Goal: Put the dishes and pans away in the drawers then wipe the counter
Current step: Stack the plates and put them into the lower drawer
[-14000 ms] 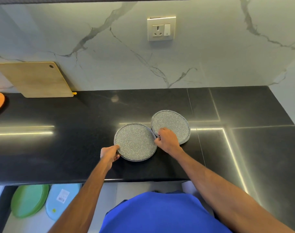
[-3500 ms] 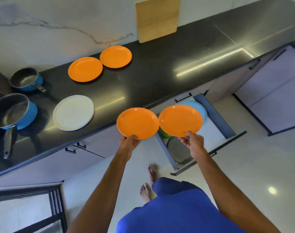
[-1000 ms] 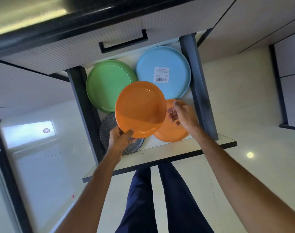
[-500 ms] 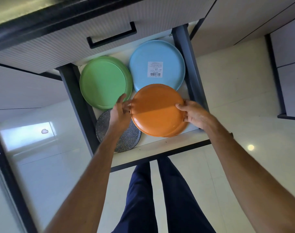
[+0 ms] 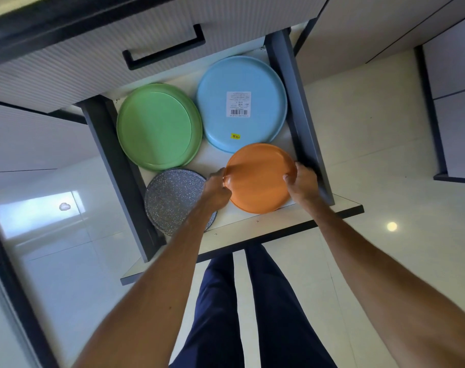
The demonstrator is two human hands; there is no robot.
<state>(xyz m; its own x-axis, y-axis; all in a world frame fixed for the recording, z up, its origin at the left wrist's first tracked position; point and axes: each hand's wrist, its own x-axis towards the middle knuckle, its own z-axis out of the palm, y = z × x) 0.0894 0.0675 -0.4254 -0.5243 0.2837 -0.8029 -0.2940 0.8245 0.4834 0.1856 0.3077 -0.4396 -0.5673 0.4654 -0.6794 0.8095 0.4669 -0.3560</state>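
The left hand (image 5: 215, 189) and the right hand (image 5: 303, 185) reach down into the open drawer (image 5: 252, 229). Between them they hold the orange plate (image 5: 260, 179), which is in the near right corner of the drawer, close to the right wall. The left fingers (image 5: 222, 179) are curled and pinch the left rim. The right thumb lies on top of the right rim, and the other right fingers are hidden below the rim. I cannot tell if the plate already rests on the drawer floor, or if a 2nd plate is under it.

The plate looks like smooth, stiff plastic or melamine, so I judge it light and not very fragile, but slippery on its glossy face. The rim is the good place to take it, at 2 opposite sides, as the hands do now.

In the near left corner lies a speckled grey plate (image 5: 173, 197), partly covered by the left forearm. Further back, a green plate (image 5: 157, 126) sits in the far left corner and a blue plate (image 5: 242, 102) with a barcode label in the far right corner. Above them is the black handle (image 5: 163, 53) of the upper drawer.
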